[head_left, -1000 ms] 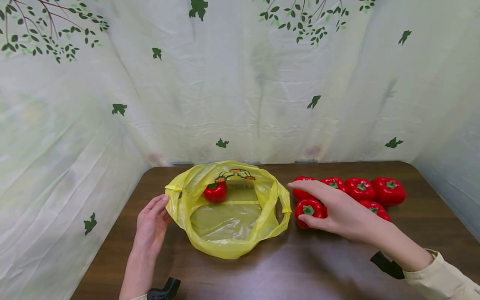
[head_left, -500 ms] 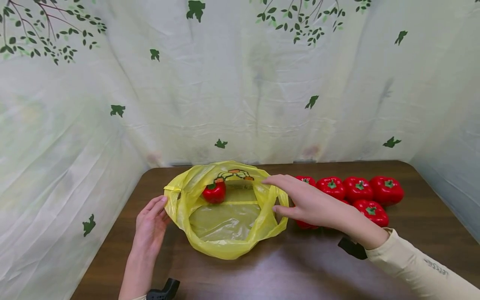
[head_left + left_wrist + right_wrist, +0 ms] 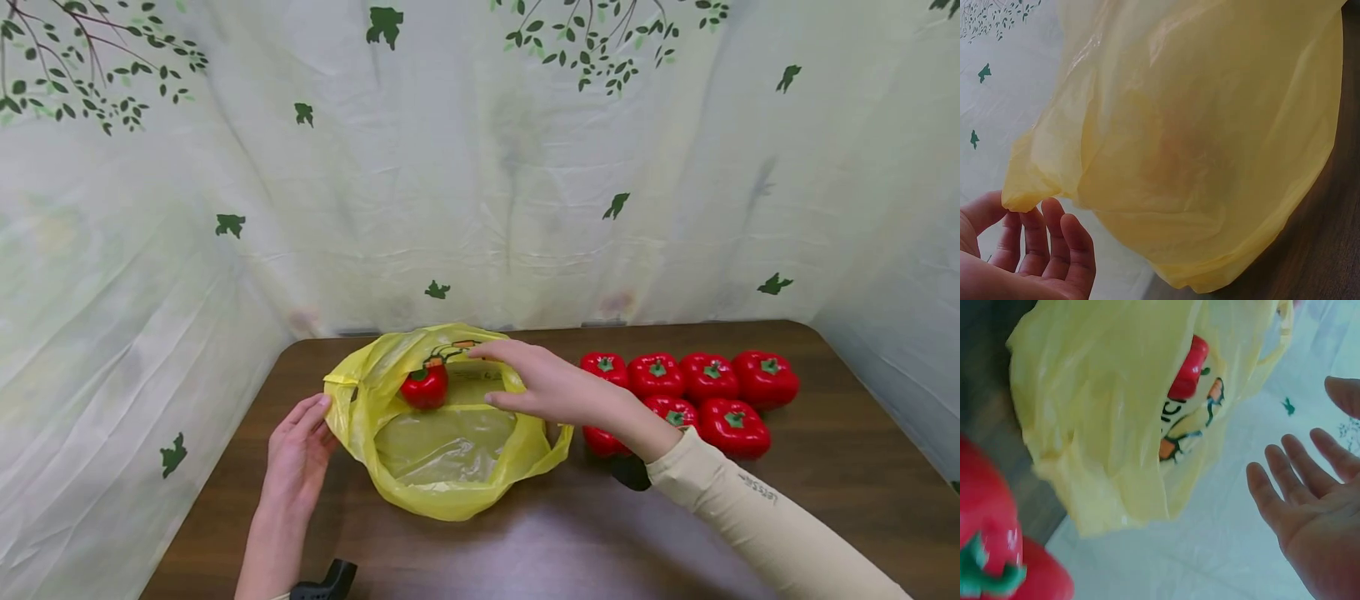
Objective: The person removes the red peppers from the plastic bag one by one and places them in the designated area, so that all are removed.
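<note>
A yellow plastic bag (image 3: 444,502) stands with its mouth spread wide on the table. Inside, toward the back left, sits a red bell pepper (image 3: 425,389). My left hand (image 3: 297,457) pinches the bag's left edge; the left wrist view shows thumb and fingertip on a corner of the plastic (image 3: 1179,144), other fingers loosely bent. Over the right side of the mouth hovers my right hand (image 3: 547,383), palm down, fingers extended and thumb apart, holding nothing. In the right wrist view that hand (image 3: 1316,512) is apart from the bag (image 3: 1097,425).
Several red bell peppers (image 3: 735,427) stand in two rows right of the bag, partly hidden by my right forearm. The brown wooden table (image 3: 480,558) has a leaf-printed cloth (image 3: 525,208) hanging behind it.
My right hand has moved left from the near-left pepper of the group to over the bag's mouth, carrying nothing. My left hand keeps its pinch on the bag. The view has shifted slightly.
</note>
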{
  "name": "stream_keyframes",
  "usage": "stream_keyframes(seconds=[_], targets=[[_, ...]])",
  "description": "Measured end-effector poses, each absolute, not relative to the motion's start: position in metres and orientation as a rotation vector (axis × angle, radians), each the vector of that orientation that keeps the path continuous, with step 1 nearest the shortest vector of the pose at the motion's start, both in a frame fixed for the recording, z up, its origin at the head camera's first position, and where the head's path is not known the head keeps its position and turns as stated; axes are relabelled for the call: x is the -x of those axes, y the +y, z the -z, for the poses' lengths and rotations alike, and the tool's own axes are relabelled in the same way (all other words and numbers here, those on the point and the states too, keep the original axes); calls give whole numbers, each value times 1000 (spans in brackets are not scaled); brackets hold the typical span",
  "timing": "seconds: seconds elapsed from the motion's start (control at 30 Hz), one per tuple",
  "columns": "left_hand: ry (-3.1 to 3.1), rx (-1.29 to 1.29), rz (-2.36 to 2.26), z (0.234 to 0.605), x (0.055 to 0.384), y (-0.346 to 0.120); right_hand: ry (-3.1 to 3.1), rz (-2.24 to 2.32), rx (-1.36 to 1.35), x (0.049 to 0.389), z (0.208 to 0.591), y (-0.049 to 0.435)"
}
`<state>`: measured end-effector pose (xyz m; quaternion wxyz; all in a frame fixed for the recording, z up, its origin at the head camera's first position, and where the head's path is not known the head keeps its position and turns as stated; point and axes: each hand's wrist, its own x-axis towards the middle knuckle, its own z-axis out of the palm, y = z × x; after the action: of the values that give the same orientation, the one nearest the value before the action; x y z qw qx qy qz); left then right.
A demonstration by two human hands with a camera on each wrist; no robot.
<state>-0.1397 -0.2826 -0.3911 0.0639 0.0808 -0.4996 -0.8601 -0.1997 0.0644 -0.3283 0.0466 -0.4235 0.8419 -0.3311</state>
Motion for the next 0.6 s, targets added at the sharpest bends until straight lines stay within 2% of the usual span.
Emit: stream_keyframes(seconds=[0.27, 0.6], targets=[[-1503, -234, 2597, 389, 138, -285, 2560, 1022, 1403, 211, 337, 29], [-1496, -242, 2605, 387, 136, -284, 2456, 986, 1250, 228, 361, -8]])
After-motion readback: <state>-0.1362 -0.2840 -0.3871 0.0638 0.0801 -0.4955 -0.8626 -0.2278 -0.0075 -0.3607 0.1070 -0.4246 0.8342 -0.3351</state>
